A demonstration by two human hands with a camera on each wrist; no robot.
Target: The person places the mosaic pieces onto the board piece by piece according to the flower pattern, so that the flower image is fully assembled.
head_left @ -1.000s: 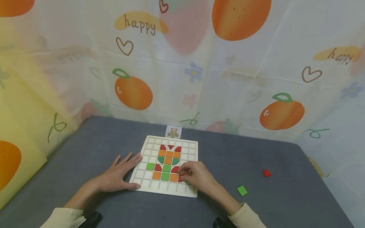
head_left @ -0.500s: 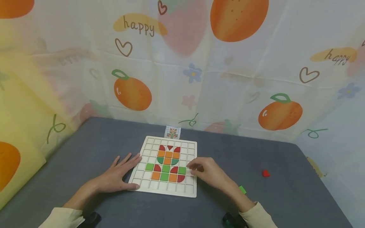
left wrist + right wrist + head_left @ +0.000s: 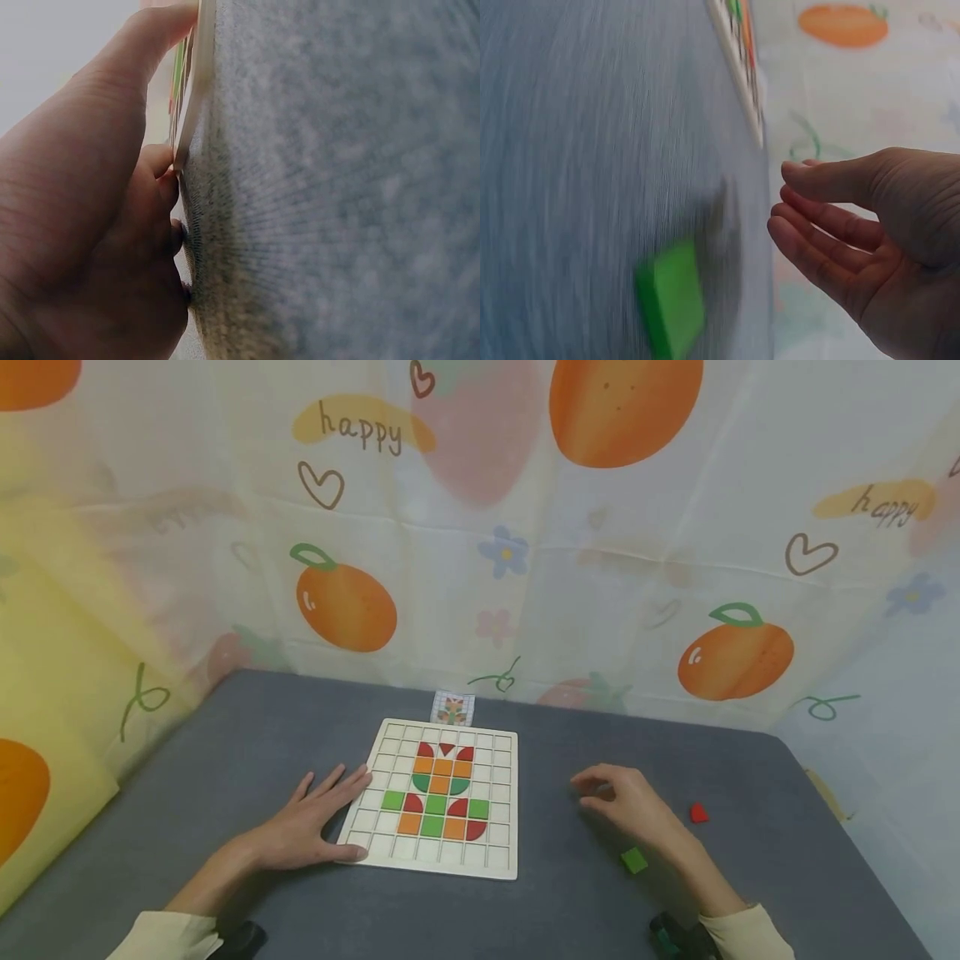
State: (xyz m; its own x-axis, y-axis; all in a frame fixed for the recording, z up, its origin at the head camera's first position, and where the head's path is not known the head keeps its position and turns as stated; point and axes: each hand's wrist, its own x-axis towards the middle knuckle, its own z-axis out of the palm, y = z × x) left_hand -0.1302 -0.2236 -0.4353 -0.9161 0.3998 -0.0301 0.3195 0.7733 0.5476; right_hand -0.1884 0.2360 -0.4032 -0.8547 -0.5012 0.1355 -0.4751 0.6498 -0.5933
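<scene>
A white grid board (image 3: 442, 858) lies on the table, with red, orange and green tiles forming a pattern in its cells. My left hand (image 3: 300, 827) rests at the board's left side, fingers spread, with thumb and forefinger touching the edge; the left wrist view shows the thumb on the rim. My right hand (image 3: 630, 802) is above the table to the right of the board, fingers loosely bent and holding nothing. Nearest to it is a loose green square tile (image 3: 634, 860), also large in the right wrist view. Farther right lies a loose red tile (image 3: 699, 812) with a rounded side.
A small pattern card (image 3: 452, 708) lies behind the board, near the table's back edge. The dark grey table (image 3: 300, 718) meets a printed curtain (image 3: 585, 568) at the back and left.
My right hand has set a green square tile at the right of the pattern, let go and moved right, away from the board. The left hand stays in place.
</scene>
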